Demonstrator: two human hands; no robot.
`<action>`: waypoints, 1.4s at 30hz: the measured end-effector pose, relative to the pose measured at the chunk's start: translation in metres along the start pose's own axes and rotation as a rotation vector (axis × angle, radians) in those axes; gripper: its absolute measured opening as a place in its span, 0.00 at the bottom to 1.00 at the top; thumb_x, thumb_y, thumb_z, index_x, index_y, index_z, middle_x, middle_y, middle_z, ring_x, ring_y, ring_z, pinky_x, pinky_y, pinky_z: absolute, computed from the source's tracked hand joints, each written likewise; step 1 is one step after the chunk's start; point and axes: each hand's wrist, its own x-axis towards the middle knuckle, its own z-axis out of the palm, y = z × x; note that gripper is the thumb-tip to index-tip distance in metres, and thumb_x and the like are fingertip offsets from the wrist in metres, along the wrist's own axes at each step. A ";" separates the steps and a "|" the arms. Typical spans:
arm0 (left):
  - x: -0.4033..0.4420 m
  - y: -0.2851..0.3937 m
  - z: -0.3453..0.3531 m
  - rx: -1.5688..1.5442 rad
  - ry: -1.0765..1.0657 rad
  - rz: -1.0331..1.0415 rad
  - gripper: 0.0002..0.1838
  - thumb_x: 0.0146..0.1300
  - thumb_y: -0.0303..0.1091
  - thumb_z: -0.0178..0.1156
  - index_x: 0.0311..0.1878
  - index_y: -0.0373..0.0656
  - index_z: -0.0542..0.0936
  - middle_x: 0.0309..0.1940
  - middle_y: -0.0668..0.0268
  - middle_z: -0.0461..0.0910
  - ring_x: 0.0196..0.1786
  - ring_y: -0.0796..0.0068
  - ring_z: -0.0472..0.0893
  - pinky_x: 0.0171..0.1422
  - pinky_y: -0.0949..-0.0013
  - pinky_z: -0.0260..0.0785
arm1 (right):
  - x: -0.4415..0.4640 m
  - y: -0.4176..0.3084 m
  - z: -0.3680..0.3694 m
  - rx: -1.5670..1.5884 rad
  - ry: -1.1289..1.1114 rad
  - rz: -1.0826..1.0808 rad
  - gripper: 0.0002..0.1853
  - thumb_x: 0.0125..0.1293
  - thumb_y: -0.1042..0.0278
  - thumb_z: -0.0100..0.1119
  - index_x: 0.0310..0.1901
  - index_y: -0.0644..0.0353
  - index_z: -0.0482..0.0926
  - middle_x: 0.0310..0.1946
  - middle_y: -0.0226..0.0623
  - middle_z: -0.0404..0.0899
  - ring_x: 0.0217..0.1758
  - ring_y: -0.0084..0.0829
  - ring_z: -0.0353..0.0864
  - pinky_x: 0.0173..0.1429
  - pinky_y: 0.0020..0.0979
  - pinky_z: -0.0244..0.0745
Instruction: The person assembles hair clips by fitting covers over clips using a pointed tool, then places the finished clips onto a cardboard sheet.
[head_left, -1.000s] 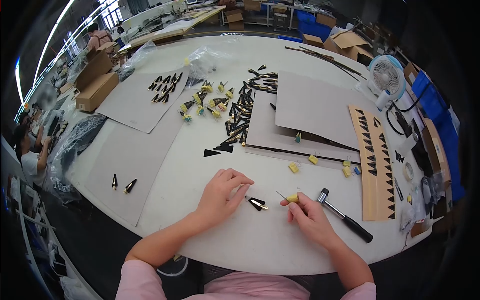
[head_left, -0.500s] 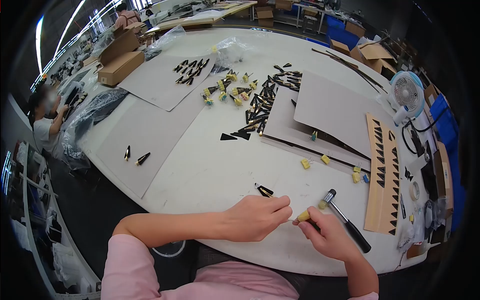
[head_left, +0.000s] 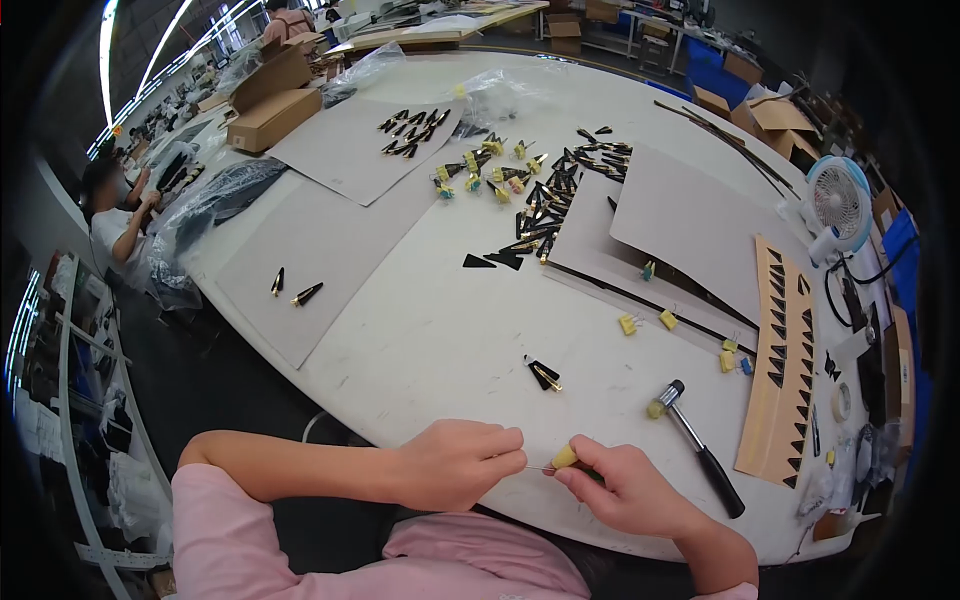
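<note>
My right hand (head_left: 635, 490) is closed around a yellow binder clip (head_left: 565, 457), whose thin metal wire points toward my left hand (head_left: 460, 465). My left hand is pinched shut just beside it; its fingertips are turned away, so what they grip is hidden. Both hands are held at the table's near edge. Beyond them lie two narrow black triangular pieces (head_left: 543, 374), one with gold metal on it. A hammer (head_left: 702, 445) with a black handle rests to the right of my right hand.
A pile of black-and-gold pieces (head_left: 545, 215) and several yellow clips (head_left: 490, 170) lie mid-table. Grey boards (head_left: 690, 230) are stacked at right, beside a tan strip (head_left: 762, 400) bearing black triangles. A small fan (head_left: 840, 200) stands at the right edge. Another person (head_left: 120, 215) works at left.
The view has shifted, so the table appears further right. Both hands have drawn back toward my body, uncovering the two black pieces. The yellow clip remains in my right hand.
</note>
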 end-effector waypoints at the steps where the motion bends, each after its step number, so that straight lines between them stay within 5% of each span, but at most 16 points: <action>1: -0.007 0.002 -0.003 0.002 0.003 -0.009 0.07 0.54 0.22 0.58 0.33 0.40 0.70 0.32 0.62 0.68 0.30 0.62 0.74 0.31 0.60 0.67 | 0.004 -0.008 0.007 -0.236 0.074 -0.126 0.08 0.67 0.67 0.60 0.35 0.58 0.70 0.20 0.36 0.73 0.21 0.41 0.74 0.23 0.38 0.66; 6: -0.056 0.008 -0.020 0.070 0.133 -0.244 0.06 0.56 0.21 0.59 0.35 0.39 0.73 0.29 0.61 0.68 0.28 0.59 0.74 0.29 0.60 0.68 | 0.021 -0.004 0.022 -0.739 0.402 -0.558 0.05 0.65 0.71 0.60 0.34 0.59 0.73 0.19 0.36 0.74 0.19 0.41 0.74 0.23 0.39 0.66; 10: -0.134 0.003 -0.020 0.137 0.202 -0.647 0.04 0.63 0.25 0.59 0.35 0.39 0.73 0.30 0.59 0.71 0.27 0.54 0.76 0.29 0.59 0.68 | 0.019 0.008 -0.016 -0.459 0.535 -0.192 0.05 0.62 0.76 0.63 0.34 0.61 0.74 0.19 0.38 0.76 0.16 0.37 0.73 0.22 0.36 0.64; 17: -0.302 -0.065 0.064 0.434 0.325 -1.302 0.16 0.71 0.38 0.55 0.28 0.38 0.76 0.18 0.56 0.76 0.25 0.48 0.79 0.31 0.53 0.70 | 0.020 0.030 0.001 -0.383 0.395 -0.135 0.05 0.65 0.77 0.60 0.33 0.64 0.74 0.20 0.37 0.78 0.14 0.34 0.70 0.21 0.30 0.62; 22: -0.360 -0.100 0.100 0.198 0.459 -1.685 0.25 0.65 0.52 0.63 0.22 0.39 0.79 0.17 0.56 0.79 0.25 0.55 0.82 0.33 0.56 0.72 | 0.018 0.024 0.007 -0.344 0.465 -0.098 0.03 0.67 0.79 0.56 0.39 0.68 0.78 0.19 0.34 0.76 0.18 0.20 0.72 0.23 0.23 0.63; 26: -0.400 -0.126 0.116 -0.129 0.468 -1.854 0.17 0.57 0.41 0.72 0.28 0.39 0.77 0.23 0.59 0.84 0.28 0.59 0.85 0.36 0.60 0.76 | 0.015 0.028 0.011 -0.335 0.449 -0.043 0.03 0.68 0.79 0.55 0.40 0.68 0.78 0.20 0.33 0.76 0.20 0.18 0.73 0.23 0.22 0.63; 27: -0.406 -0.128 0.117 -0.145 0.459 -1.881 0.17 0.52 0.36 0.75 0.37 0.38 0.78 0.32 0.56 0.86 0.37 0.57 0.87 0.44 0.58 0.78 | 0.014 0.027 0.011 -0.344 0.454 -0.032 0.03 0.68 0.79 0.55 0.40 0.69 0.78 0.21 0.33 0.77 0.20 0.18 0.73 0.24 0.21 0.64; 32: -0.434 -0.135 0.119 0.081 0.321 -1.968 0.17 0.50 0.31 0.70 0.45 0.43 0.82 0.42 0.54 0.86 0.49 0.56 0.86 0.54 0.57 0.77 | 0.013 0.024 0.010 -0.354 0.471 0.027 0.04 0.69 0.79 0.54 0.39 0.69 0.78 0.22 0.34 0.77 0.22 0.18 0.74 0.25 0.20 0.65; 34: -0.388 -0.117 0.083 0.092 0.295 -1.909 0.10 0.62 0.36 0.61 0.32 0.41 0.85 0.24 0.62 0.86 0.31 0.65 0.88 0.46 0.61 0.78 | 0.013 0.025 0.007 -0.369 0.468 0.008 0.04 0.69 0.78 0.54 0.40 0.68 0.78 0.23 0.34 0.78 0.23 0.18 0.74 0.26 0.20 0.65; 37: -0.315 -0.106 0.025 -0.399 0.070 -1.807 0.25 0.74 0.47 0.53 0.35 0.34 0.86 0.24 0.61 0.86 0.26 0.72 0.85 0.33 0.71 0.79 | 0.015 0.033 -0.001 -0.344 0.511 -0.003 0.03 0.69 0.77 0.55 0.40 0.67 0.78 0.26 0.34 0.78 0.22 0.18 0.69 0.27 0.23 0.64; 38: -0.269 -0.093 -0.005 -0.463 -0.226 -1.738 0.24 0.74 0.47 0.53 0.39 0.33 0.86 0.27 0.60 0.87 0.23 0.74 0.83 0.33 0.73 0.78 | 0.017 0.033 -0.003 -0.332 0.539 -0.024 0.03 0.69 0.76 0.55 0.40 0.66 0.77 0.27 0.34 0.78 0.22 0.19 0.68 0.27 0.23 0.64; 40: -0.162 -0.057 -0.064 -0.809 -0.460 -1.212 0.20 0.74 0.43 0.55 0.44 0.33 0.86 0.31 0.61 0.88 0.23 0.76 0.82 0.33 0.75 0.77 | 0.021 0.034 -0.009 -0.340 0.621 -0.019 0.03 0.69 0.75 0.56 0.40 0.66 0.77 0.27 0.34 0.78 0.22 0.19 0.67 0.27 0.24 0.64; 42: -0.099 -0.040 -0.084 -0.885 -0.340 -0.926 0.14 0.72 0.36 0.58 0.48 0.34 0.85 0.36 0.62 0.88 0.29 0.77 0.83 0.36 0.75 0.76 | 0.035 0.034 -0.010 -0.241 0.553 -0.009 0.05 0.70 0.73 0.56 0.40 0.65 0.76 0.29 0.36 0.78 0.23 0.21 0.68 0.28 0.25 0.63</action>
